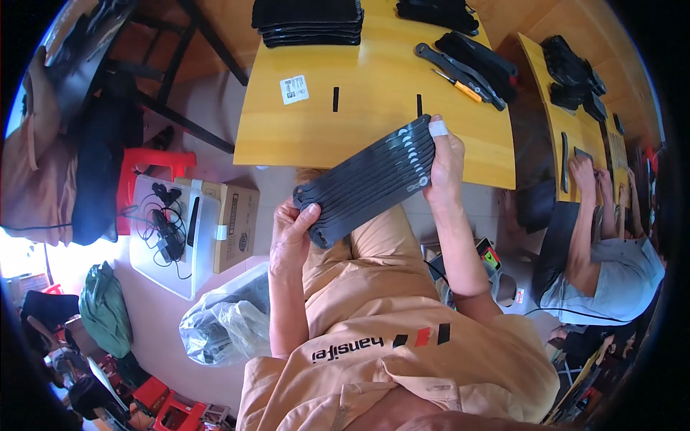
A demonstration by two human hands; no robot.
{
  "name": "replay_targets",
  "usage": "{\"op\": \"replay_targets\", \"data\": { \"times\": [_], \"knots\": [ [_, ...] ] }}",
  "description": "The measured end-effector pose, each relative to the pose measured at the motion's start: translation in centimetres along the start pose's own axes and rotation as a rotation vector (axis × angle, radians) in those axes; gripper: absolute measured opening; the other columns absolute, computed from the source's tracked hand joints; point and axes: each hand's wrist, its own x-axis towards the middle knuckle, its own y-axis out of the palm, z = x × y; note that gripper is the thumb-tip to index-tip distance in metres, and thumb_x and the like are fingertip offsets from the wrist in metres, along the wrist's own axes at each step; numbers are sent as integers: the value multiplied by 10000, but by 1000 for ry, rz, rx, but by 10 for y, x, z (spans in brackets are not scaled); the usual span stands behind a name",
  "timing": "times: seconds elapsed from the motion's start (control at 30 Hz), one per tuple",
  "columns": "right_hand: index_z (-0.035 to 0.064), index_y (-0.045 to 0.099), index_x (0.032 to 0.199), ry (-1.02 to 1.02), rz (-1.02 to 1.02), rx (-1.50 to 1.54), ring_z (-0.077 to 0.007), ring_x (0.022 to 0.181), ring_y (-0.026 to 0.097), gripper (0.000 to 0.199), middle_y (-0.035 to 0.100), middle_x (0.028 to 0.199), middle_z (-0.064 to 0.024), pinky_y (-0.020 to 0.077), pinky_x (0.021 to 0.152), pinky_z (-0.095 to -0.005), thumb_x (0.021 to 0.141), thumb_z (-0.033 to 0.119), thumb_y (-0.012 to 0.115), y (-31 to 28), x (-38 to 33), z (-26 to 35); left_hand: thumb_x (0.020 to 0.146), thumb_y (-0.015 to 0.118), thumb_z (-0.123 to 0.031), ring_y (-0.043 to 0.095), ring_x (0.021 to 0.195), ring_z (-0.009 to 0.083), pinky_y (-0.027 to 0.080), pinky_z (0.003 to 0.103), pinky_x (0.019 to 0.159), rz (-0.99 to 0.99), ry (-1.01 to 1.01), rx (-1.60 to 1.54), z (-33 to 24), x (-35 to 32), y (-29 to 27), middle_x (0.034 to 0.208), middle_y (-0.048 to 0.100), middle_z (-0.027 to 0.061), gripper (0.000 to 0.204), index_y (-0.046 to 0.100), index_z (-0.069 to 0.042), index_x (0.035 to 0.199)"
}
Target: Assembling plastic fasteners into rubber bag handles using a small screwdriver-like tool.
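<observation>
Above my lap, a fanned stack of flat black strips is held between both hands, tilted up toward the right. The strips have rounded ends, and a row of pale marks runs across them near the right end. My left hand grips the lower left end, thumb on top and fingers underneath. My right hand closes round the right end, with a white wrap on one digit. The stack's upper right corner overlaps the front edge of the yellow wooden table.
On the table are black stacks, a white label, an orange-handled tool and dark strips. At left stand a clear bin with cables, a cardboard box and a red stool. A co-worker sits at right.
</observation>
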Motion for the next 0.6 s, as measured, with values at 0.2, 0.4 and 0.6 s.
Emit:
{"op": "replay_targets", "data": {
  "times": [0.2, 0.4, 0.6],
  "knots": [
    [6, 546, 979, 241, -53, 196, -132, 686, 576, 554, 593, 797, -75, 471, 528, -251, 878, 513, 349, 15, -7, 12, 799, 602, -79, 596, 749, 94, 486, 229, 692, -129, 7, 9, 2, -3, -2, 865, 634, 57, 149, 614, -17, 935],
    [13, 426, 1199, 329, 409, 325, -186, 822, 565, 675, 552, 845, -85, 477, 708, -275, 861, 581, 296, -6, -14, -7, 813, 586, -71, 590, 743, 74, 475, 195, 665, -238, 70, -126, 0, -2, 15, 848, 629, 31, 103, 606, -36, 908],
    [-11, 503, 1123, 262, 378, -33, -129, 902, 539, 325, 582, 970, -54, 421, 827, -268, 806, 58, 529, 30, -40, -29, 771, 615, -47, 588, 754, 95, 500, 238, 667, -189, 0, -3, 18, -10, 21, 880, 618, 41, 231, 564, -23, 995]
  ]
}}
